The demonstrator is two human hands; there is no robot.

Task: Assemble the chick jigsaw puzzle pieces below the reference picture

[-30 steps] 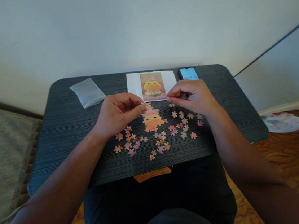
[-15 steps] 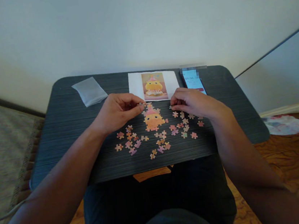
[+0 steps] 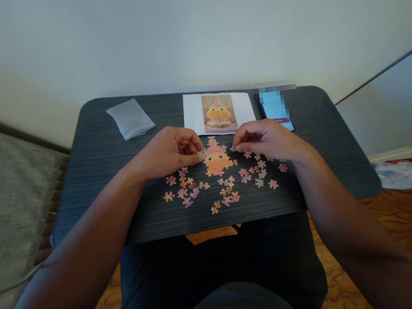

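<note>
A partly joined jigsaw puzzle (image 3: 216,159) lies mid-table, showing a yellow-orange character with a pink hat. At its left edge, my left hand (image 3: 175,150) pinches a small puzzle piece (image 3: 201,155) between thumb and fingers. On the opposite side, just off the puzzle's upper right, my right hand (image 3: 262,140) grips another puzzle piece (image 3: 233,148) by its fingertips. Several loose pieces (image 3: 226,191) are scattered below and to both sides of the joined part; some are partly covered by my hands.
Behind the puzzle lies a white sheet with a printed reference picture (image 3: 219,113). A clear plastic bag (image 3: 131,119) rests at the back left of the dark table (image 3: 93,188), and a phone (image 3: 275,108) at the back right. A wall (image 3: 191,36) rises behind.
My left hand has come down from the puzzle's upper left to its left edge, piece still pinched. The right hand has drawn closer to the puzzle with its piece. The view has shifted slightly.
</note>
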